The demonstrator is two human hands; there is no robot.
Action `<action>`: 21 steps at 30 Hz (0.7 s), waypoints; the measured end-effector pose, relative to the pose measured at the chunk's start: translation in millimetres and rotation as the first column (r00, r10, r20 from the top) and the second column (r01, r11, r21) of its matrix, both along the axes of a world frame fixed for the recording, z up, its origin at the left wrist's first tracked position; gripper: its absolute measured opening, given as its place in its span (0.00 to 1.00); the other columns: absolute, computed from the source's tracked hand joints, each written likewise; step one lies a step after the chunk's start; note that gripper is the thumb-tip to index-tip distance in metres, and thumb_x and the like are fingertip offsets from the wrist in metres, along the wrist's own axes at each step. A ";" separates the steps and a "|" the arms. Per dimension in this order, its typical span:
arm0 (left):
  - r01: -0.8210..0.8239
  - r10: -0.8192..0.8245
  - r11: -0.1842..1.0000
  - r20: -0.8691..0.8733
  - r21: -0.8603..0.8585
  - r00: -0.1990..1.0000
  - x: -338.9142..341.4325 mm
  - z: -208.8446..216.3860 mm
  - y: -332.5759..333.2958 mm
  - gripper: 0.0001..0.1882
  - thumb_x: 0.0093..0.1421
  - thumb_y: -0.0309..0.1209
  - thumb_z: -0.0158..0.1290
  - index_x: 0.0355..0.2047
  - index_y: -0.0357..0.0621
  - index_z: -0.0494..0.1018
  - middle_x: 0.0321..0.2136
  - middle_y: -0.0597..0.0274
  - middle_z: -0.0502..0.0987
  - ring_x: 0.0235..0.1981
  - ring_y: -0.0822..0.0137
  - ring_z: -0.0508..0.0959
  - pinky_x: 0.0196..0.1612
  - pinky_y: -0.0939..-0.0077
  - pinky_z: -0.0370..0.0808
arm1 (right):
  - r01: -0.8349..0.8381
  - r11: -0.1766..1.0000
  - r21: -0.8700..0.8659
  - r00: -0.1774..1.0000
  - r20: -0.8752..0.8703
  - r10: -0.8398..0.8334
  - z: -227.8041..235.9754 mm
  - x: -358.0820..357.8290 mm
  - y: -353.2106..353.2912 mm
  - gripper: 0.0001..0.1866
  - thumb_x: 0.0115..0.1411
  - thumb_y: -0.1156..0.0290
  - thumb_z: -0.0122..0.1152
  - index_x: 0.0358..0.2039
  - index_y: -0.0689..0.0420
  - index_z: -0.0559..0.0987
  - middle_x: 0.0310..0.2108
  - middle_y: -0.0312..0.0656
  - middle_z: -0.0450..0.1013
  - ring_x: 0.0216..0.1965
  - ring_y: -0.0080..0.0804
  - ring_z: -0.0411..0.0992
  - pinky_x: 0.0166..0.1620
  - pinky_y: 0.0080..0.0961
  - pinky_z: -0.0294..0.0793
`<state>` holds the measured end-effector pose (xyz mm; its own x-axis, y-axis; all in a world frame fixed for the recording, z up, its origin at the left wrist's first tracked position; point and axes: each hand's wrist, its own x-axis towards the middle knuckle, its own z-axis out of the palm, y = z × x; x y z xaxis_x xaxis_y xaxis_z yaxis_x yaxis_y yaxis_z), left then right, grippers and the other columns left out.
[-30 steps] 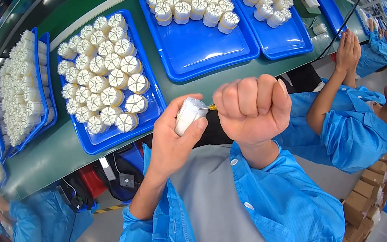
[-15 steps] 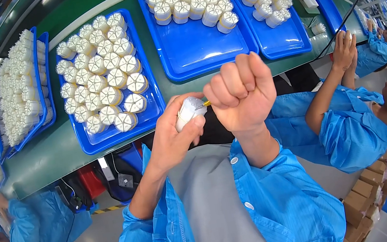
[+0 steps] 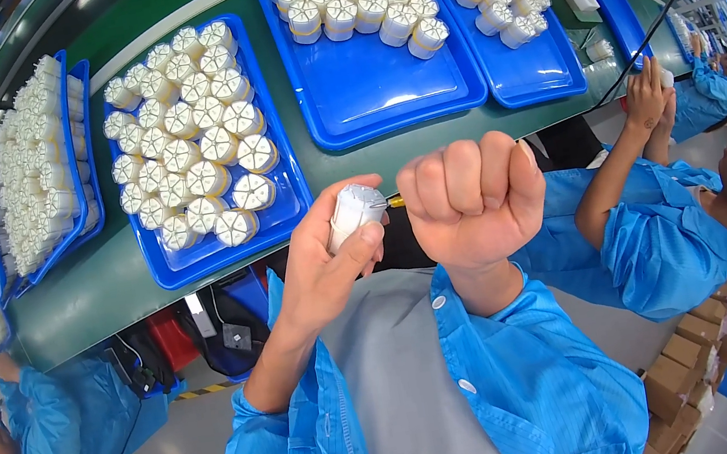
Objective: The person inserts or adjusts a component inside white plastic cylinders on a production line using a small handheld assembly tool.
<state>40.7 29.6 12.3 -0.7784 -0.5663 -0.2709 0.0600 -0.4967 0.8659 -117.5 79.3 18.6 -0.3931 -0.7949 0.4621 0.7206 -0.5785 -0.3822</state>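
Note:
My left hand [image 3: 319, 257] is wrapped around a white cylindrical part [image 3: 355, 213], its segmented end tipped up and to the right. Closed in a fist, my right hand [image 3: 474, 201] grips a thin tool with a yellow shank [image 3: 396, 202], most of which the fingers hide. A narrow metal tip runs from the yellow piece to the end of the white part. Whether the tip goes inside a slot is too small to tell. Both hands are held in front of my body, just off the near edge of the bench.
Blue trays [image 3: 228, 264] [image 3: 394, 114] [image 3: 540, 88] of similar white cylinders stand on the green bench [image 3: 93, 305]. More filled trays are stacked at the left [image 3: 88, 207]. A co-worker in blue [image 3: 654, 221] is close on my right, another [image 3: 83, 424] at left. Cardboard boxes [image 3: 677, 377] sit on the floor.
My right fist has shifted a little right and down and has turned, with its knuckles now more level. The left hand and the white part have stayed nearly in place.

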 end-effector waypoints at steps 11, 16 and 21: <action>0.016 0.020 0.966 0.137 -0.258 0.990 3.4 -1.5 1.1 0.21 0.62 0.29 0.54 0.54 0.37 0.66 0.31 0.68 0.70 0.29 0.80 0.68 0.31 0.84 0.67 | -0.078 0.987 0.138 0.997 0.020 0.076 0.8 4.0 -1.8 0.23 0.71 0.61 0.35 0.17 0.52 0.58 0.14 0.32 0.55 0.15 0.20 0.46 0.21 0.24 0.49; 0.025 -0.008 0.978 0.084 -0.209 0.996 4.6 -11.5 -6.2 0.23 0.62 0.32 0.53 0.55 0.36 0.65 0.32 0.65 0.72 0.29 0.77 0.70 0.31 0.81 0.68 | -0.165 0.958 0.235 0.980 0.146 0.133 3.3 -1.4 -10.9 0.23 0.72 0.59 0.34 0.18 0.50 0.58 0.13 0.30 0.54 0.14 0.20 0.47 0.22 0.24 0.50; -0.079 0.119 0.971 -0.168 0.225 0.979 1.9 -6.0 -1.2 0.28 0.65 0.41 0.51 0.59 0.35 0.61 0.39 0.54 0.73 0.32 0.68 0.76 0.33 0.75 0.75 | 0.034 0.991 0.128 0.988 0.146 -0.052 6.9 -12.9 -5.9 0.23 0.72 0.57 0.33 0.18 0.50 0.58 0.14 0.30 0.54 0.15 0.22 0.49 0.23 0.22 0.52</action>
